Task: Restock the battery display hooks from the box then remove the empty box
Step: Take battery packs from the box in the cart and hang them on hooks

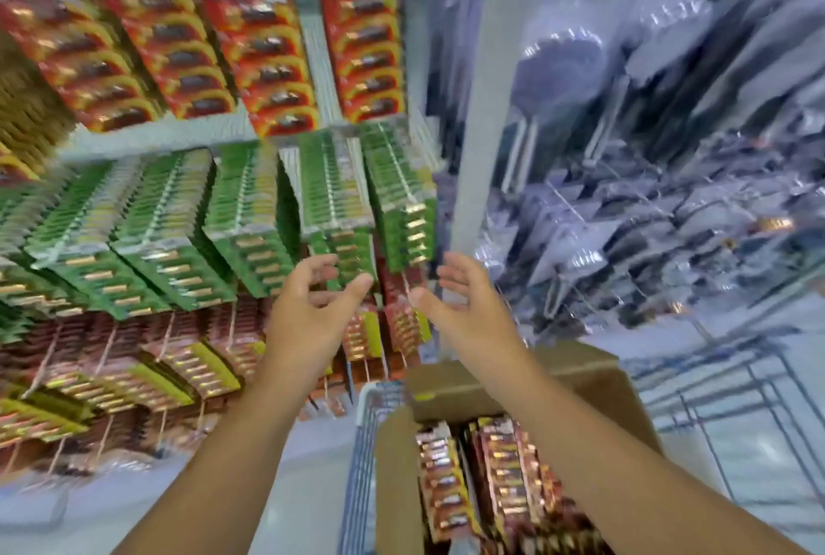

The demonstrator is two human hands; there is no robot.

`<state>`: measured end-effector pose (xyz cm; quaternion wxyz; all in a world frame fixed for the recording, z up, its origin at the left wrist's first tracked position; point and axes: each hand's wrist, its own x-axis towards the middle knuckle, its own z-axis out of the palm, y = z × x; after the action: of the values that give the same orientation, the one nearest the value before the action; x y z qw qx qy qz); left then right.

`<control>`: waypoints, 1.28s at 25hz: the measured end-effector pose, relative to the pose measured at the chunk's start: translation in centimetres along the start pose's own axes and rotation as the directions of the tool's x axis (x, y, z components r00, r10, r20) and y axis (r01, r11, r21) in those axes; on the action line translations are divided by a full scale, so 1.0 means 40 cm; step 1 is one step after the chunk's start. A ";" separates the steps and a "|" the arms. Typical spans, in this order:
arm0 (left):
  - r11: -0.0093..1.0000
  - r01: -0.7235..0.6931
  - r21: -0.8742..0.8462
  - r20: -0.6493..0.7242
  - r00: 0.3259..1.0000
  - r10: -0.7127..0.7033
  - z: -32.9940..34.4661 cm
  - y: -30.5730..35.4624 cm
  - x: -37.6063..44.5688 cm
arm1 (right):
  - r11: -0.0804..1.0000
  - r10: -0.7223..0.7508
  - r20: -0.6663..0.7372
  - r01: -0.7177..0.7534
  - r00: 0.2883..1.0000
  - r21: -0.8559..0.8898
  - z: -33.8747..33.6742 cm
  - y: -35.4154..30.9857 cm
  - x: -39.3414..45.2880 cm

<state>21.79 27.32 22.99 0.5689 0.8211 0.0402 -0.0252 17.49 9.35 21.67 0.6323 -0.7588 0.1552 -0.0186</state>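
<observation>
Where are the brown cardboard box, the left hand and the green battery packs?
brown cardboard box [451,389]: head view, far flap.
left hand [308,313]: head view, back of hand.
green battery packs [250,215]: head view, top of one hanging row.

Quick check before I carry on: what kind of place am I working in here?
Most likely a shop aisle. Carded battery packs hang in dense rows on display hooks, an open cardboard box of more packs sits in a wire trolley, and bagged goods hang on the right.
</observation>
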 end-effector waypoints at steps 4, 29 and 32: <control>0.996 0.083 0.022 0.105 0.991 -0.085 0.183 -0.093 -0.086 | 0.977 0.205 -0.089 -0.210 0.975 -0.049 -0.173 0.228 -0.093; 0.704 0.356 0.614 0.156 0.820 -0.551 0.969 -0.741 -0.269 | 0.583 0.464 -0.478 -0.663 0.746 -0.469 -0.336 1.045 -0.047; 0.663 0.353 0.660 0.152 0.801 -0.578 0.979 -0.736 -0.270 | 0.660 0.479 -0.478 -0.661 0.736 -0.356 -0.349 1.054 -0.055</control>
<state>8.44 0.56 -17.27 0.2489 0.8999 0.1408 -0.3292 3.35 -9.81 -15.88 0.3459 -0.7911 0.4958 0.0933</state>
